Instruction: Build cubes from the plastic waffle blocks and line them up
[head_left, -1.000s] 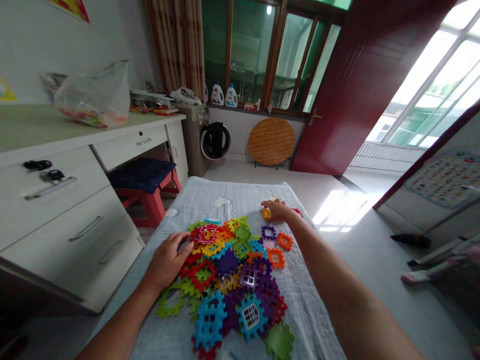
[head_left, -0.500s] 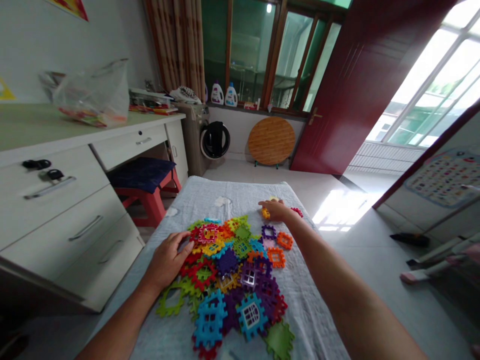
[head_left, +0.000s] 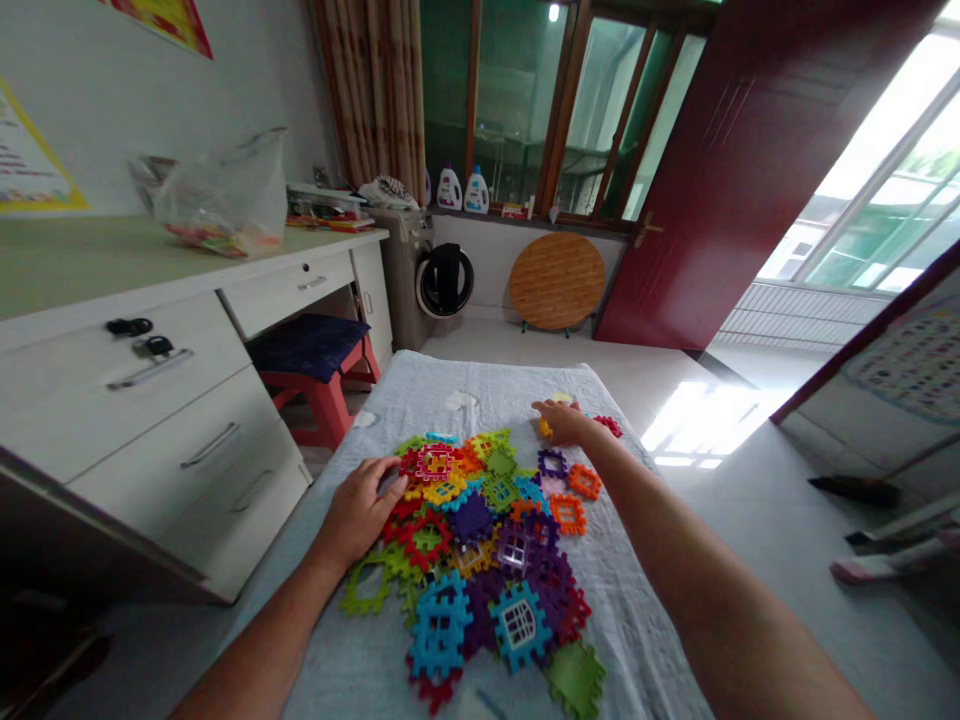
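Observation:
A loose heap of interlocking plastic building blocks (head_left: pixel 472 518) in many colours lies on the cloth-covered table. My left hand (head_left: pixel 365 505) rests at the heap's left edge, fingers loosely apart, the fingertips against red blocks (head_left: pixel 411 465). At the far right of the table is my right hand (head_left: pixel 564 422), its fingers curled down around a yellow block (head_left: pixel 545 428); the hand hides part of that block. Just beyond those fingers shows a pale yellow patch (head_left: pixel 561 398). To the right of this hand lies a red block (head_left: pixel 607 426). Nearer me are a purple frame block (head_left: pixel 553 463) and orange frame blocks (head_left: pixel 568 515).
A light blue cloth (head_left: pixel 420 385) covers the table. On the left stand a white desk (head_left: pixel 247 430) with a plastic bag (head_left: pixel 225 205) on it and a red stool (head_left: pixel 322 400). A washing machine (head_left: pixel 409 270), round wooden tabletop (head_left: pixel 557 282) and red door (head_left: pixel 720 170) are farther back.
My view has turned slightly left, so everything sits farther right in the picture. Both hands keep nearly the same places relative to the blocks.

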